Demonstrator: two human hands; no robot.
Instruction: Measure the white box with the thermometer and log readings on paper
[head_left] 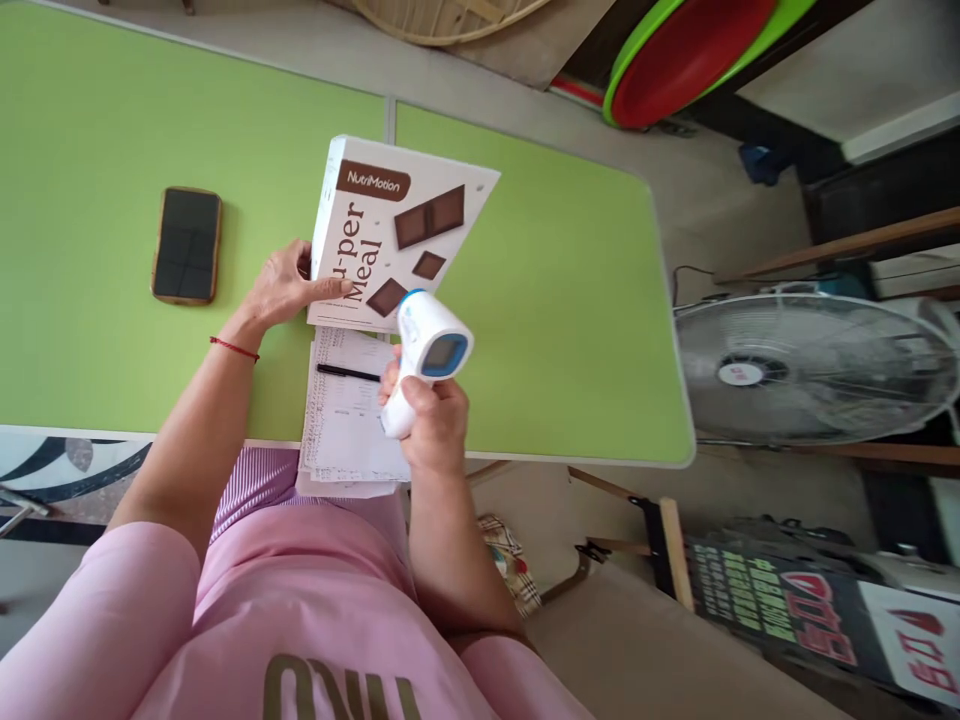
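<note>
My left hand (289, 283) grips the left edge of a white box (390, 240) with brown chocolate pieces printed on it, thumb on the front and fingers behind. The box is tilted above the table. In my right hand (435, 420) is a white and blue infrared thermometer (420, 350), held by its handle with its grey screen towards me. Its top overlaps the box's lower right part in the view, and I cannot tell whether they touch. Below the box lies a spiral notebook (352, 430) with a black pen (347, 372) across it, partly over the table's near edge.
The green table (562, 300) stretches out to both sides. A phone (186, 245) in a brown case lies left of my left hand. Off the right end stands a large fan (817, 370). A folding wooden-legged frame (664, 550) stands at the lower right.
</note>
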